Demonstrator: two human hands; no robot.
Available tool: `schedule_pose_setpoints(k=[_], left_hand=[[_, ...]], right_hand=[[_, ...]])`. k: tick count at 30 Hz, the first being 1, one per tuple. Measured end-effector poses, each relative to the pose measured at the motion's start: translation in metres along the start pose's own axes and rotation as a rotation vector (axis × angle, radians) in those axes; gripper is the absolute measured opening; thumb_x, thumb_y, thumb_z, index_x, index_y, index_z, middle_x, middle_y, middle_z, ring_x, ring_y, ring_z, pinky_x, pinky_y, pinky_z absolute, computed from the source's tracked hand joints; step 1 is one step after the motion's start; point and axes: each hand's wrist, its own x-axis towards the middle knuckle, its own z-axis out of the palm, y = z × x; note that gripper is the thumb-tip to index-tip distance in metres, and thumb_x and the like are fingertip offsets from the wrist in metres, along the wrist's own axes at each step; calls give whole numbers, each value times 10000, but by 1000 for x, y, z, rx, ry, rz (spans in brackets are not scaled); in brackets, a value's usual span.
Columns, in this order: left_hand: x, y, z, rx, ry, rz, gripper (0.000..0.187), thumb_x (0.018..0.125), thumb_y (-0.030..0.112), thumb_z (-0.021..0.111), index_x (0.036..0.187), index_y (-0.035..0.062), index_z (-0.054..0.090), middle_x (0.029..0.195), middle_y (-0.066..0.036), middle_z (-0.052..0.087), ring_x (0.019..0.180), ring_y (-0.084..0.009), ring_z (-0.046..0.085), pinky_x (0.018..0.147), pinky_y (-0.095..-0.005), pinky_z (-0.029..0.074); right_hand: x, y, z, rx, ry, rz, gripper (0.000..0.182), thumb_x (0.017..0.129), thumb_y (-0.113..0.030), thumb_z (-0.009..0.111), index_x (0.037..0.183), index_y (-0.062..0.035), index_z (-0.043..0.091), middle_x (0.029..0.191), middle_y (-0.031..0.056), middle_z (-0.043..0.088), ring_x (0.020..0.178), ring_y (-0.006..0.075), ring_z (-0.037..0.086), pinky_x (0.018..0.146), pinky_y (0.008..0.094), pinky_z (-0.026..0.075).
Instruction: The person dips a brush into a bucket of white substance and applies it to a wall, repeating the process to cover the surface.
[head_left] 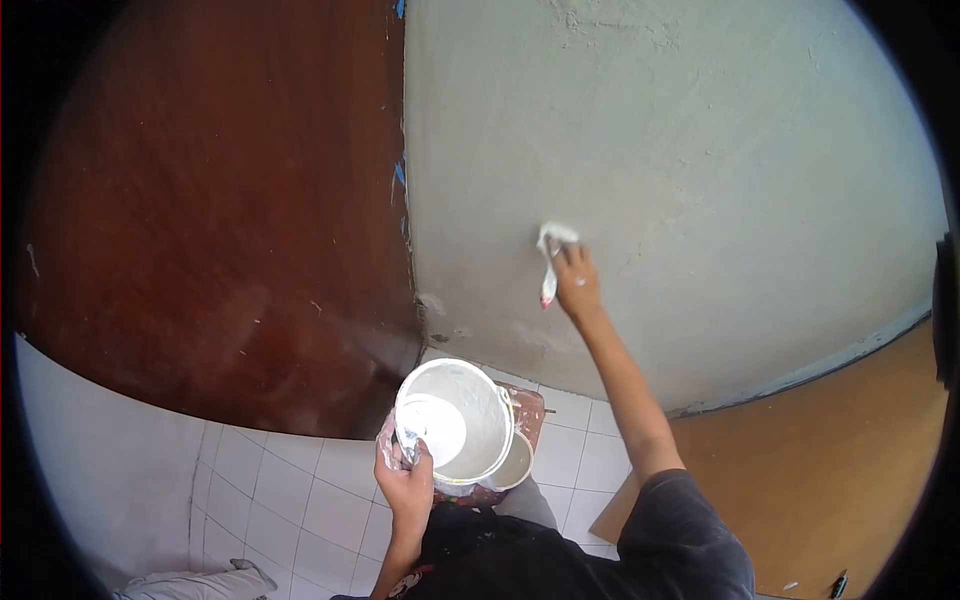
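The white bucket (484,432) is gripped at its left rim by the left hand (408,484), mouth turned up, presumably against spilling the paint (432,422). The brush (548,284) is grasped by the right hand (578,284), handle downward, seemingly so its head meets the grey wall (660,150).

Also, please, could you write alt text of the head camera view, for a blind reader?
A person's right hand holds a brush against a grey wall, beside a dark brown panel; the left hand holds a white bucket by its rim.
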Motion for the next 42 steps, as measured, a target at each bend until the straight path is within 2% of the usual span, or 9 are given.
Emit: schedule_pose_setpoints(k=[5, 12, 14, 18, 22, 26, 36, 39, 42], left_hand=[[4, -4, -4, 15, 0, 14, 557, 850, -144, 538, 1388, -128, 393, 1363, -241, 508, 1242, -271, 552, 1032, -347, 446], [2, 3, -3, 23, -18, 22, 541, 846, -145, 539, 1373, -122, 415, 1348, -236, 523, 1237, -270, 554, 1037, -348, 441], [2, -2, -5, 33, -11, 38, 536, 847, -144, 538, 1369, -120, 421, 1337, -233, 534, 1236, -269, 555, 1039, -348, 440], [2, -6, -7, 39, -17, 5, 533, 848, -140, 537, 1369, -120, 422, 1325, -233, 545, 1243, -270, 550, 1046, -350, 433], [3, -1, -6, 70, -6, -34, 528, 847, -138, 525, 1367, -110, 435, 1323, -221, 545, 1235, -261, 553, 1061, -358, 420], [4, -1, -7, 82, -9, -19, 529, 845, -137, 522, 1367, -105, 439, 1317, -215, 548, 1231, -260, 556, 1065, -365, 417], [6, -2, -9, 70, -54, -22, 536, 846, -145, 526, 1370, -121, 417, 1333, -231, 537, 1237, -268, 556, 1049, -350, 426], [7, -9, -9, 85, -63, -43, 542, 848, -143, 524, 1378, -121, 409, 1333, -236, 538, 1236, -264, 556, 1047, -350, 426], [7, -5, -7, 91, -46, -71, 547, 850, -141, 521, 1384, -120, 405, 1333, -239, 538, 1239, -260, 553, 1051, -349, 422]], right_hand=[[11, -6, -20, 149, -131, 78, 565, 756, -89, 723, 1305, -120, 593, 1190, 116, 568, 1102, 335, 542, 901, 434, 529], [119, 14, -172, 58, 493, 10, 567, 770, 26, 667, 1324, -87, 613, 1136, 193, 603, 1027, 371, 564, 908, 431, 475], [119, 4, -178, 13, 496, 26, 616, 758, 37, 665, 1355, -97, 594, 1136, 198, 599, 1033, 371, 556, 902, 430, 477], [75, 9, -77, -139, 405, -72, 718, 760, -5, 653, 1448, -145, 504, 1122, 208, 560, 970, 421, 577, 788, 463, 543], [-6, -19, 22, 40, 40, -21, 593, 792, -2, 602, 1368, -139, 562, 1170, 138, 561, 1055, 361, 563, 856, 439, 531], [-14, -21, 19, 273, -188, 83, 586, 752, 15, 644, 1320, -121, 599, 1179, 134, 590, 1072, 347, 560, 914, 420, 502], [113, -5, -171, 76, 530, 18, 617, 770, 38, 625, 1368, -105, 581, 1165, 171, 584, 1028, 374, 555, 892, 440, 479], [87, -5, -108, -125, 441, 16, 656, 765, 34, 620, 1396, -129, 551, 1122, 162, 570, 976, 374, 562, 843, 429, 510], [20, -19, -17, -35, 237, 10, 640, 782, 3, 621, 1405, -118, 536, 1089, 156, 562, 960, 365, 569, 817, 435, 520]])
